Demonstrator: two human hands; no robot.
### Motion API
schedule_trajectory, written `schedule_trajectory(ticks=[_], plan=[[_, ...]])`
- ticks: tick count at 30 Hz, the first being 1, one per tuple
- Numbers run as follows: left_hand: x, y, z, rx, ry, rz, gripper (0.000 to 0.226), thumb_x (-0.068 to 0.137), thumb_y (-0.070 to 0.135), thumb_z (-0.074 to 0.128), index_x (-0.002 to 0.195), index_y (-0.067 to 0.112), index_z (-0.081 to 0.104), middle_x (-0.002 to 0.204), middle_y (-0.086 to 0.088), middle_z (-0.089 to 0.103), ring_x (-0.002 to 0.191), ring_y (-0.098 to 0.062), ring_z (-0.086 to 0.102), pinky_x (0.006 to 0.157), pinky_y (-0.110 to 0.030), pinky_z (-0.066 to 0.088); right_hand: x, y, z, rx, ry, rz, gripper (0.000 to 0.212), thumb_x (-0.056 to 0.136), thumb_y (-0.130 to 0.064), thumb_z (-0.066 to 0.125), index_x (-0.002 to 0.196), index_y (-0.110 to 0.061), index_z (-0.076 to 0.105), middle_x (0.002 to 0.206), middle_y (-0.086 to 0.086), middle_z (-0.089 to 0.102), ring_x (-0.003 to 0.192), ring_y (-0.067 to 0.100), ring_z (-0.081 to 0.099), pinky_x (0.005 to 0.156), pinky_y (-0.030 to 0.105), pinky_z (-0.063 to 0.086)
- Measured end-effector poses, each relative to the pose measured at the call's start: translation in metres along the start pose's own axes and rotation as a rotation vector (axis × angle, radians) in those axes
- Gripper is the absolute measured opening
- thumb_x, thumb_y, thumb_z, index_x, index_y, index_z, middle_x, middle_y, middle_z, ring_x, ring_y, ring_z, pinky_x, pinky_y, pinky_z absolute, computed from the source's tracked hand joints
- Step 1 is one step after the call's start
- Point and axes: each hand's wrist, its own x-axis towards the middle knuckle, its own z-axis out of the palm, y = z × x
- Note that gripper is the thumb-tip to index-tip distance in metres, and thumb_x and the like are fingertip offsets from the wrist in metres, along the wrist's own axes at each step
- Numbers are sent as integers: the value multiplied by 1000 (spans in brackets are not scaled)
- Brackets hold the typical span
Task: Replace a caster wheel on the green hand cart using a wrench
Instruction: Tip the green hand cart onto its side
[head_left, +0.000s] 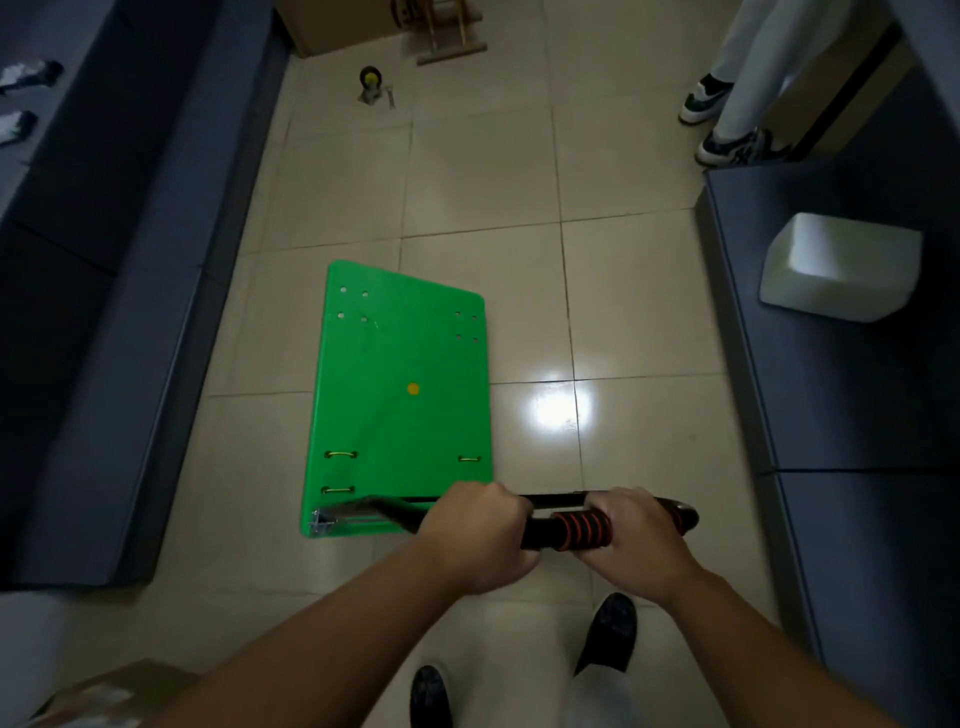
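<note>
Two bare hands hold the black tubular handle (550, 501) of the flat green plastic hand cart (400, 395). The left hand (475, 535) has its fingers (491, 501) curled round the bare bar. The right hand (634, 540) is wrapped round the black foam grip with orange ribs (579, 527). The cart stands on the pale tiled floor (639, 312), its deck stretching away from the handle. Well beyond the cart's far edge stands a loose black caster wheel with a yellow hub (370, 83), a small metal wrench (390, 97) just beside it. Right of the cart, a white block (839, 267) rests on a dark bench (857, 405).
</note>
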Motion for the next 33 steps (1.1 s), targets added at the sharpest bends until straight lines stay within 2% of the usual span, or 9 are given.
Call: schedule_trajectory(ticks=[7,11,15,19,23,27,29,31,33], plan=[[90,50,31,-222,261,416,55,83,32,75,134,17,59,101,-3,70,88,-23,62,78,-36,46,2,76,-31,-5,30,167,35,70,-26,85,97,-21,65,96,-6,64,98,15,57,88,36,46],[116,-2,58,-244,228,137,76,75,27,81,145,19,51,138,-3,54,126,-23,49,107,-36,32,29,59,-41,-200,95,71,24,65,-22,85,79,-21,65,74,-6,63,74,21,61,69,31,42],[122,-66,108,-125,55,-79,67,94,25,61,157,26,36,152,-7,41,136,-30,41,113,-39,30,67,49,-43,-489,-24,99,30,77,-41,72,77,-27,46,69,-10,45,62,15,46,58,27,29],[144,-77,141,-241,89,26,60,94,22,58,151,33,40,140,1,48,125,-23,47,111,-39,32,106,30,-13,-659,-202,164,34,88,-51,62,89,-25,39,80,-6,52,70,20,51,62,31,33],[157,-112,157,-423,160,94,64,86,14,66,145,28,48,138,1,51,122,-20,49,105,-37,39,147,18,21,-788,-239,209,15,94,-36,60,101,-23,55,78,-2,59,61,21,48,60,31,37],[154,-174,179,-458,69,-255,75,82,33,81,148,25,46,139,3,53,125,-22,54,106,-38,44,162,24,24,-899,-211,149,26,94,-43,60,80,-27,44,59,-6,32,48,15,30,53,31,30],[153,-195,184,-415,-86,-421,51,86,46,77,128,22,61,116,7,62,108,-22,62,85,-32,51,160,34,16,-909,-211,154,28,93,-50,56,79,-29,44,58,-8,32,52,17,40,54,31,35],[158,-201,183,-309,-225,-402,33,92,50,68,108,21,68,90,5,65,85,-21,64,64,-29,43,157,43,8,-906,-245,189,28,95,-57,49,84,-31,51,61,-10,39,57,17,50,55,30,40],[164,-197,180,-272,-265,-352,28,95,47,64,103,20,68,86,2,64,81,-21,64,62,-29,44,157,52,2,-916,-259,185,31,95,-60,45,89,-31,56,62,-10,40,58,16,51,55,30,39]])
